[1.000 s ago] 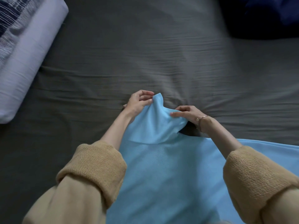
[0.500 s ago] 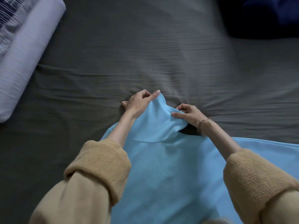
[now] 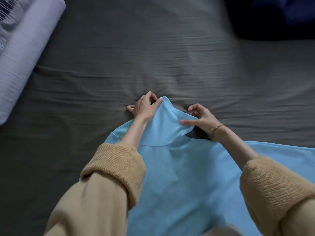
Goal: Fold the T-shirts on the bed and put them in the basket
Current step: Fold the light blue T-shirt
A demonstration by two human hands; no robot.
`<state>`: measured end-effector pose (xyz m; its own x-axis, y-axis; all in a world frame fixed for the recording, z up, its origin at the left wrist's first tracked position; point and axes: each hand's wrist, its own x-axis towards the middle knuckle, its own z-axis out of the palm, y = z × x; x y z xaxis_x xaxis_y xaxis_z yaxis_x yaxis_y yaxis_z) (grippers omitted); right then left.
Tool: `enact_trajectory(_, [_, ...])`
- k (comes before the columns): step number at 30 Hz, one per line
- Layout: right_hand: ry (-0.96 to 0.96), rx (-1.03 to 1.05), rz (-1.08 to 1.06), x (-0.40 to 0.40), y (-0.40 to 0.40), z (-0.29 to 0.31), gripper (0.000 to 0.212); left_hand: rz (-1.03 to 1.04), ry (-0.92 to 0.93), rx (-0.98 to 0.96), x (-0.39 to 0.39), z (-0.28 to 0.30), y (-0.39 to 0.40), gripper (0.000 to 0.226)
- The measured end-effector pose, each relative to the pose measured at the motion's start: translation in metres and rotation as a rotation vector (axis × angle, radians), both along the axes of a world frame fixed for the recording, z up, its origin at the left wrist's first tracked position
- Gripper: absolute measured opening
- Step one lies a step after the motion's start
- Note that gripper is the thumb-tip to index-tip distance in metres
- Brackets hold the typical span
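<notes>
A light blue T-shirt [image 3: 179, 176] lies spread on the dark grey bed sheet [image 3: 153, 57], reaching to the bottom and right edges of the view. Its far end is lifted into a raised flap. My left hand [image 3: 144, 107] pinches the flap's far left tip. My right hand [image 3: 199, 117] pinches the flap's right edge, with a bracelet on that wrist. Tan sleeves cover both forearms. No basket is in view.
A white pillow with a striped blue cover [image 3: 22, 43] lies at the upper left. A dark navy bundle of cloth [image 3: 276, 16] sits at the upper right corner. Wrinkled sheet stretches between them beyond my hands.
Both hands have pushed the shirt's raised flap a little farther away from me across the sheet. More of the shirt's left edge shows beside my left arm.
</notes>
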<state>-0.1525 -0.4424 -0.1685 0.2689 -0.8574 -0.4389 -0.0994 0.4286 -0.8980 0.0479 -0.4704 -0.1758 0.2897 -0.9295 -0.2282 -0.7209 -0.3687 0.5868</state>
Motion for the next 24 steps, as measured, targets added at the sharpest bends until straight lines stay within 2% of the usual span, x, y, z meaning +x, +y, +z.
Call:
enact_trajectory(2, [-0.092, -0.016, 0.035, -0.006, 0.004, 0.011, 0.04, -0.007, 0.003, 0.033, 0.0, 0.001, 0.001, 0.025])
enact_trajectory(3, [-0.045, -0.061, 0.132, -0.009, 0.006, 0.016, 0.036, -0.011, 0.004, 0.049, 0.0, 0.001, 0.0, 0.025])
enact_trajectory(6, [0.412, -0.257, 0.553, -0.012, 0.013, 0.021, 0.034, -0.021, 0.013, 0.09, 0.0, 0.004, 0.0, 0.024])
enact_trajectory(7, [0.512, -0.298, 0.612, -0.012, 0.015, 0.019, 0.035, -0.029, 0.014, 0.098, -0.001, 0.004, 0.001, 0.024])
enact_trajectory(10, [0.601, -0.366, 0.58, -0.009, 0.022, 0.017, 0.044, -0.058, -0.012, 0.079, -0.002, 0.005, 0.006, 0.023])
enact_trajectory(14, [0.631, -0.373, 0.468, -0.003, 0.033, 0.022, 0.016, -0.053, -0.043, -0.039, -0.003, 0.009, 0.019, 0.024])
enact_trajectory(17, [0.684, -0.431, 0.408, 0.004, 0.042, 0.021, 0.022, -0.112, -0.104, -0.086, -0.001, 0.009, 0.031, 0.029])
enact_trajectory(21, [0.655, -0.396, 0.407, 0.012, 0.051, 0.014, 0.023, -0.256, -0.366, 0.005, -0.001, 0.004, 0.028, 0.032])
enact_trajectory(24, [0.694, -0.357, 0.406, 0.016, 0.049, 0.011, 0.026, -0.201, -0.378, -0.017, -0.009, 0.0, 0.023, 0.034])
